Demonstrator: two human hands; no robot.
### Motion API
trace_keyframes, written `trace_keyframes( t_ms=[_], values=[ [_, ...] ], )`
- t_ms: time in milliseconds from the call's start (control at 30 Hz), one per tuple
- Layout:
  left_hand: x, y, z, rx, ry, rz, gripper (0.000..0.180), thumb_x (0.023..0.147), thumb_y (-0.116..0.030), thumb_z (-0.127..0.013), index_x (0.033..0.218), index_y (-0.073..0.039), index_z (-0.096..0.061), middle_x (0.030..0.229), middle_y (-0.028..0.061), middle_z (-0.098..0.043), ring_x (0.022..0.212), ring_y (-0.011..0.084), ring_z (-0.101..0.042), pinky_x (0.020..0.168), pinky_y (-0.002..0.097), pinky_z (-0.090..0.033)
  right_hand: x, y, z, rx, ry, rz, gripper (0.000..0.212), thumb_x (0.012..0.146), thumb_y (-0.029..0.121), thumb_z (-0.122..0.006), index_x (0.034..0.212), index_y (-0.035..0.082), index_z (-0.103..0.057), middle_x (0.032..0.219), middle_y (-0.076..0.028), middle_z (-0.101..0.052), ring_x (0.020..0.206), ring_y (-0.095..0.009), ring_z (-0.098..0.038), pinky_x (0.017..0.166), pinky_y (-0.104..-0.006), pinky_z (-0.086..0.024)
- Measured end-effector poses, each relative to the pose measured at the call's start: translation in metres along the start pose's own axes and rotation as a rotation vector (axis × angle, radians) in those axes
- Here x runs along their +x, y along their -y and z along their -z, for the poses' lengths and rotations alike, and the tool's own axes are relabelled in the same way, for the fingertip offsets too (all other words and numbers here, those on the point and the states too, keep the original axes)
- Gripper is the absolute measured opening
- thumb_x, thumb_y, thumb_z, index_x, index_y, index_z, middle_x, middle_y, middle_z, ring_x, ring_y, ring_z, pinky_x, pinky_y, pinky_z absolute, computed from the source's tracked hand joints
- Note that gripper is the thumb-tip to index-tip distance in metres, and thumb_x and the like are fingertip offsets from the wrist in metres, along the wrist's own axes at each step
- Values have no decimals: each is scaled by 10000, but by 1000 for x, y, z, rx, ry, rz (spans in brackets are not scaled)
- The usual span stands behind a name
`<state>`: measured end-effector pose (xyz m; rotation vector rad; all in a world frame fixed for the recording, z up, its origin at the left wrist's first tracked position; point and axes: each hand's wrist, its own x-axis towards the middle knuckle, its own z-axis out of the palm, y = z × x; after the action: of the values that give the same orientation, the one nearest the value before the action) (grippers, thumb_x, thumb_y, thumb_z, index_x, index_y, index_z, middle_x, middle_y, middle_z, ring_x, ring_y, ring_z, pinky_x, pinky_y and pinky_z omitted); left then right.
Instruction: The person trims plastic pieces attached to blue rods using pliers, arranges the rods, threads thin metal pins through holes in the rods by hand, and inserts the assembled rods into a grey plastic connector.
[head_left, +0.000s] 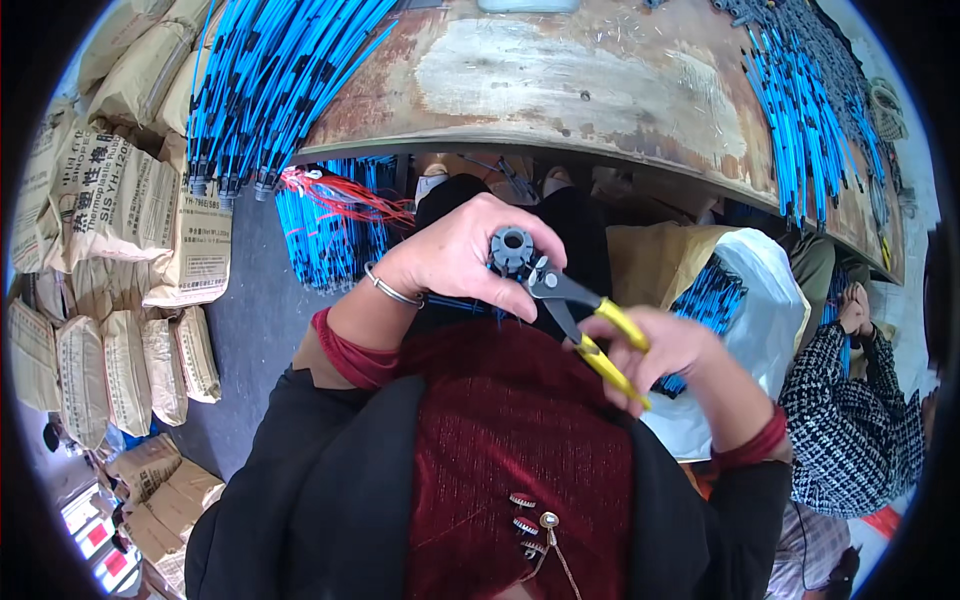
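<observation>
My left hand point(470, 250), a bracelet on its wrist, is closed around a grey round plastic piece point(513, 252) with a notched rim and a hole in the middle. A little blue and black shows under this hand, too hidden to make out. My right hand point(655, 350), slightly blurred, is wrapped round the yellow handles of a pair of pliers point(562, 290). The handles are spread apart. The head of the pliers lies against the right side of the grey piece, by my left fingertips; its jaw tips are partly hidden.
Ahead stands a worn wooden table point(590, 90) with blue tubes point(280, 80) heaped left and more blue tubes point(795, 130) right. A white sack point(765, 290) holding blue pieces stands on my right, near a seated person point(850, 420). Paper sacks point(110, 200) are stacked left.
</observation>
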<state>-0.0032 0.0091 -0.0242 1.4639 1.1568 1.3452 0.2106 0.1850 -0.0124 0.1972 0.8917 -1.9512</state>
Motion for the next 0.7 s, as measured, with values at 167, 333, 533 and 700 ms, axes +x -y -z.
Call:
trace_keyframes(
  t_ms=[167,333,533,700],
  values=[
    [0,0,4,10,-58,92,361,614,-180,-818,881,-20,-635,738,35,-630,658,100,-576,626,241,-464,0,3,-7,-80,-52,86,660,668,39,-719,1243,2,-397,879,-116,-600,766,-226,-627,688,-322,-494],
    [1,-5,0,10,-210,241,363,590,-170,-806,862,6,-643,803,86,-650,724,169,-621,673,279,-485,-23,29,-35,-1508,-899,476,731,648,18,-740,1274,-30,-366,919,-171,-614,755,-224,-634,656,-312,-519],
    [6,0,2,-33,-30,83,324,608,-102,-777,874,10,-629,785,65,-634,723,145,-616,666,266,-483,-4,14,10,-290,-170,-19,784,667,40,-727,1330,-6,-311,929,-137,-628,854,-237,-627,722,-321,-508],
    [1,6,-6,-54,-227,144,281,637,-126,-795,844,-36,-626,716,25,-611,654,82,-559,622,236,-455,11,6,4,-404,-163,99,794,706,29,-680,1369,17,-241,1066,-151,-579,1038,-274,-557,861,-351,-451]
  ],
)
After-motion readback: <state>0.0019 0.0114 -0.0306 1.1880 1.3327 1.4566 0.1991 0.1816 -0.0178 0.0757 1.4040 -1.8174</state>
